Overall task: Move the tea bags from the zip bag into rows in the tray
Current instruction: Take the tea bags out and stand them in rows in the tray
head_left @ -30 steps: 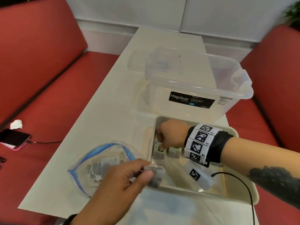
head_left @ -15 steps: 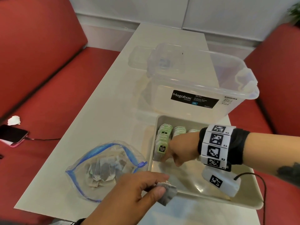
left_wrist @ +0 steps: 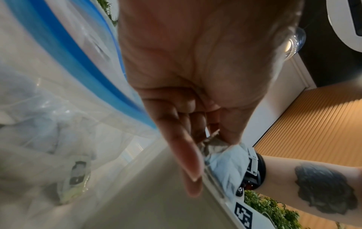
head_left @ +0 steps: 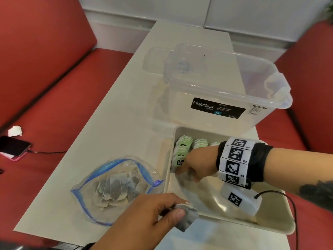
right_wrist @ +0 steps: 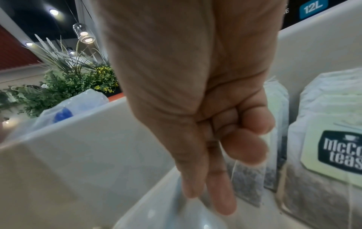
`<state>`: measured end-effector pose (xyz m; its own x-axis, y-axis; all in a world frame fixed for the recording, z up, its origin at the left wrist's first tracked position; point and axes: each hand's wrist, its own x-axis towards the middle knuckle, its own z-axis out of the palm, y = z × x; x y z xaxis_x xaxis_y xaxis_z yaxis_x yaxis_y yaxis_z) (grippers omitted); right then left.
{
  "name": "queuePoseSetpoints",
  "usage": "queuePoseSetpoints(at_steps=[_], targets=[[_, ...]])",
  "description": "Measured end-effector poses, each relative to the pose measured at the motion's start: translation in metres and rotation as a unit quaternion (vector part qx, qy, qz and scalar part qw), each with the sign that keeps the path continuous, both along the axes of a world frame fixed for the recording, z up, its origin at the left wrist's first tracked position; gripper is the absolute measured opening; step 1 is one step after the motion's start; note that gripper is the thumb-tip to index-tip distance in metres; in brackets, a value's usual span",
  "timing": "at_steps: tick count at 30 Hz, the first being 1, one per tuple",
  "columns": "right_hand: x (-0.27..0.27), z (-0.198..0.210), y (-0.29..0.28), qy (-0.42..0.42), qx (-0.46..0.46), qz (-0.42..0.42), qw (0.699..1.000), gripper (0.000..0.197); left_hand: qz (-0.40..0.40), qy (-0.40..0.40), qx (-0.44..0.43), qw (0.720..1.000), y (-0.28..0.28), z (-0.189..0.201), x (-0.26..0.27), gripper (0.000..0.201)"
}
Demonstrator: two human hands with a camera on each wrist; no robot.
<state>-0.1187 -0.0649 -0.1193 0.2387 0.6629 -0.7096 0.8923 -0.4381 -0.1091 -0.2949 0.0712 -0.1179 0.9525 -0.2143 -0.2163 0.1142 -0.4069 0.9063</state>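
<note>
A clear zip bag (head_left: pixel 117 188) with a blue seal lies open on the table, several tea bags inside; it also shows in the left wrist view (left_wrist: pixel 58 108). Right of it stands the beige tray (head_left: pixel 234 223), with rows of green-tagged tea bags (head_left: pixel 182 150) standing at its far left. My right hand (head_left: pixel 185 173) is down in the tray at the near end of the left row, thumb and finger pinching a tea bag (right_wrist: pixel 248 182). My left hand (head_left: pixel 182 208) hovers by the tray's near-left corner and pinches another tea bag (head_left: pixel 187 219).
A clear Megabox storage box (head_left: pixel 225 83) stands right behind the tray, with a clear lid (head_left: pixel 155 58) beyond it. Red benches flank the table; on the left one lie a phone (head_left: pixel 14 147) with a cable and a crumpled paper (head_left: pixel 15 130).
My right hand came back from the far part of the rows to the near end of the left row. My left hand carried its tea bag from the zip bag toward the tray's near edge.
</note>
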Motion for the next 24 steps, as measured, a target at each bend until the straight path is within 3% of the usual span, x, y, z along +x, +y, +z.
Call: queuePoseSetpoints(at_steps=[4,8,12,15,20,24], targets=[[-0.001,0.004,-0.003,0.024,0.029,-0.029,0.999,0.051,0.055,0.015,-0.044,0.997,0.0,0.003,0.001,0.01],[0.002,0.009,-0.002,0.043,0.009,-0.042,0.998,0.054,0.122,-0.002,-0.101,0.987,-0.001,0.007,0.004,0.024],[0.0,0.026,-0.003,0.022,0.03,-0.077,0.996,0.037,0.189,-0.022,-0.142,0.971,0.0,0.009,0.009,0.023],[-0.005,0.05,-0.004,-0.001,0.121,-0.122,0.985,0.02,0.214,-0.047,-0.145,0.965,0.003,0.01,0.014,0.023],[-0.029,0.092,-0.007,0.029,0.35,-0.196,0.916,0.031,0.263,-0.124,-0.102,0.951,0.002,0.016,0.022,0.029],[-0.048,0.102,-0.01,-0.01,0.389,-0.184,0.903,0.016,0.256,-0.16,-0.084,0.95,-0.002,0.027,0.025,0.026]])
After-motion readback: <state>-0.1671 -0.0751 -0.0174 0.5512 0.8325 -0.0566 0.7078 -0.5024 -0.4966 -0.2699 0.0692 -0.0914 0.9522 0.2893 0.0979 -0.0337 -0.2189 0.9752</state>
